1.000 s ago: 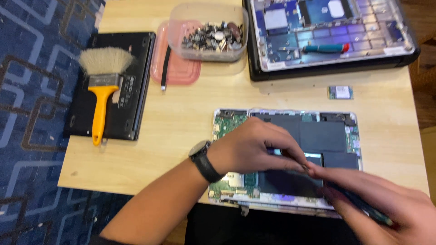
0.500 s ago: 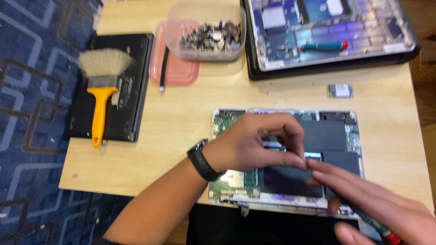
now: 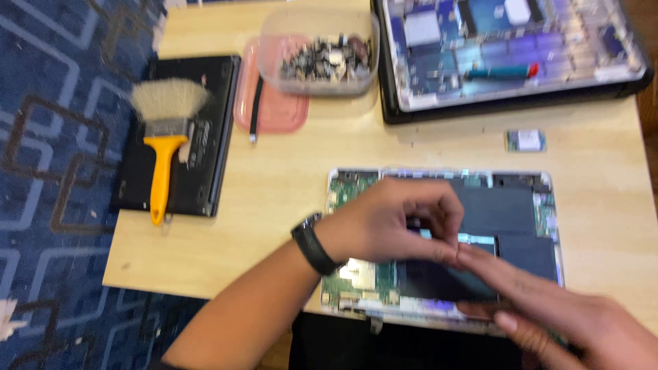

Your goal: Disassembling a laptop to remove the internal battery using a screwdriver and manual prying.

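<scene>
My right hand [image 3: 548,322] has slid up until its open fingertips meet my left hand [image 3: 391,219], which curls, pinching at the opened laptop [image 3: 507,212] lying directly beneath both on the table [image 3: 288,171].

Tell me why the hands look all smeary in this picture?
Head view: the right hand at the bottom corner is streaked with motion blur, the left hand only slightly soft; the brush and wooden table are a bit soft too; bluish-purple glare shines off the open laptop at the top.
</scene>
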